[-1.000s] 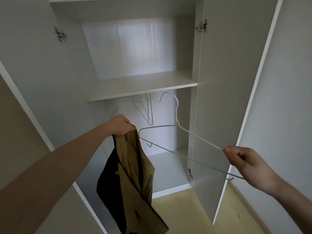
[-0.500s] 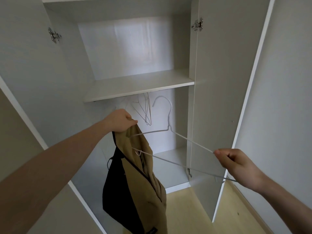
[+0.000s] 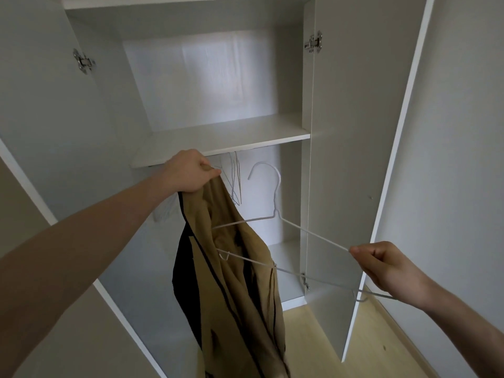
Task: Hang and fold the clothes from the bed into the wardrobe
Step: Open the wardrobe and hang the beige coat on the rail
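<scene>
Tan garment meets white wire hanger at the open white wardrobe (image 3: 351,159).

At centre frame, the left hand (image 3: 188,171) grips the top of a limp tan garment with dark lining (image 3: 234,268), which hangs in loose folds below the wardrobe's white shelf (image 3: 223,140); at lower right, the right hand (image 3: 387,268) pinches one shoulder of a thin white wire hanger (image 3: 275,216), its far end reaching into the cloth. The fabric looks soft and light, likely to slump off; holding it at the collar seems safest. The hanger looks springy, best held near its hook. Spare wire hangers (image 3: 236,181) hang under the shelf.
</scene>
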A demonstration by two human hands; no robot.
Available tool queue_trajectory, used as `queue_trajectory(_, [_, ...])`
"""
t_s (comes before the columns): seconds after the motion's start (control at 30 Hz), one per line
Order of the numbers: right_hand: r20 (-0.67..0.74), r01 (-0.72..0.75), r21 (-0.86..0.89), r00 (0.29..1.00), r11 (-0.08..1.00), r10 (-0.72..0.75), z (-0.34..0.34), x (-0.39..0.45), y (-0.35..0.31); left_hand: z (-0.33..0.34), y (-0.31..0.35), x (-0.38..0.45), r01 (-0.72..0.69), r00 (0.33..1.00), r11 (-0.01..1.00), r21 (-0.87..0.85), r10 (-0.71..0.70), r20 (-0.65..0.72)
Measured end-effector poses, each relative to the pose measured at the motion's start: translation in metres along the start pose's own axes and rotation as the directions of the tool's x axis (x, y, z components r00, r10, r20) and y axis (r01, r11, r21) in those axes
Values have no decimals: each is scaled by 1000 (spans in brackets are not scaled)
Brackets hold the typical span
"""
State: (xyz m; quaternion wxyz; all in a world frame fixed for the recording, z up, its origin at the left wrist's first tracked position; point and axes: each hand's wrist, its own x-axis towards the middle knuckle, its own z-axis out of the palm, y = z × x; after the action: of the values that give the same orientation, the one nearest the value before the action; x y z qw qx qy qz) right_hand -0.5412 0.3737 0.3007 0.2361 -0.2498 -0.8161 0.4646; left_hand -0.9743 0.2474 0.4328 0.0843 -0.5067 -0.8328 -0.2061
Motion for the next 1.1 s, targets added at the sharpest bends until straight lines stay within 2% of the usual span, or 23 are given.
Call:
queue_trajectory(0.1, [12, 15, -27, 1000, 1000, -14, 4, 4, 5, -1, 17, 1, 1, 1000, 997, -83, 0, 11])
queue_trajectory(0.2, [58, 62, -71, 997, 996, -58, 25, 12, 8, 0, 50, -3, -81, 997, 975, -206, 80, -16])
queue_trajectory(0.27, [74, 87, -163, 994, 983, -76, 45, 17, 14, -3, 74, -7, -151, 989, 953, -262, 146, -37])
queue_trajectory(0.37, [79, 65, -230, 996, 971, -48, 68, 22, 24, -11, 100, -9, -160, 987, 928, -335, 146, -68])
queue_trajectory(0.47, [45, 6, -100, 999, 995, -1, 87, 30, 28, -19, 108, -8, -99, 995, 892, -441, 77, -68])
queue_trajectory(0.57, [-119, -44, 164, 991, 986, 64, 101, 28, 28, -26, 101, -6, -33, 996, 832, -554, -16, -83])
queue_trajectory(0.67, [-300, -58, 241, 945, 969, 131, 106, 20, 37, -33, 93, -5, 20, 991, 766, -643, -98, -86])
queue_trajectory(0.73, [-364, -116, 254, 908, 960, 206, 109, 19, 44, -34, 96, -8, 16, 995, 747, -665, -79, -65])
queue_trajectory(0.83, [-374, -186, 335, 873, 924, 311, 116, 22, 45, -31, 111, -21, -101, 993, 818, -566, 45, -112])
queue_trajectory(0.93, [-395, -206, 436, 831, 876, 392, 115, 20, 48, -33, 121, -43, -319, 946, 895, -311, 283, -158])
queue_trajectory(1.03, [-441, -191, 469, 795, 862, 416, 109, 17, 48, -23, 125, -72, -478, 877, 864, -159, 478, -36])
queue_trajectory(1.1, [-480, -152, 485, 777, 861, 408, 105, 17, 44, -4, 128, -96, -551, 822, 830, -83, 558, 116])
